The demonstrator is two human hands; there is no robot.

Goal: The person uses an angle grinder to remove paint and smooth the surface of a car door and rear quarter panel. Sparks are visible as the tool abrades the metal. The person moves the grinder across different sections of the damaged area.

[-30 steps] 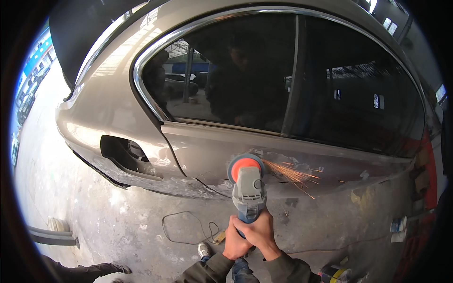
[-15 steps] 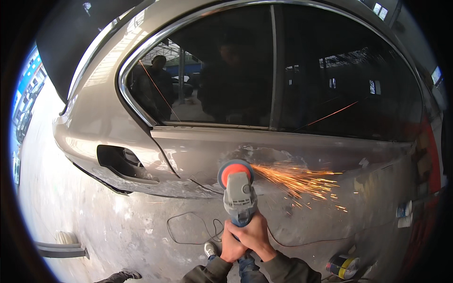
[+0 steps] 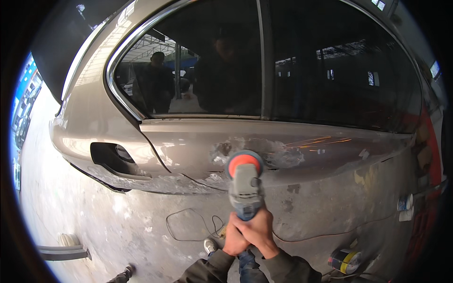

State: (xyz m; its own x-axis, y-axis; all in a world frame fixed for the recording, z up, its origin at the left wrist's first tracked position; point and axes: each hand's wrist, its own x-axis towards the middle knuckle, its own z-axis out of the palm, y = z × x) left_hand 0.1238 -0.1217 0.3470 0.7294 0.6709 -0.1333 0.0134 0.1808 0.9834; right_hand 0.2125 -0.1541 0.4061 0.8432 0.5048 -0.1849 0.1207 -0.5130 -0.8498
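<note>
Clasps in left hand (image 3: 234, 241) and right hand (image 3: 259, 231) a grey-and-blue plastic grinder (image 3: 247, 186) with a round orange-centred disc (image 3: 244, 164), at the beige metal car door (image 3: 203, 129), seemingly partway through grinding, with a rough pale patch (image 3: 286, 156) bared just right and smooth paint (image 3: 183, 153) left uncut farther left.

Left hand (image 3: 234, 239), right hand (image 3: 259, 231) overlapping, forearms (image 3: 210, 268) converging

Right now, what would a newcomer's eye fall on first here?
Likely the grinder at the centre, its red disc against the view of the scuffed car, gripped from below by the left hand and right hand. Next, the orange sparks, right of the disc. Above, dark windows fill much of the upper view.
</note>
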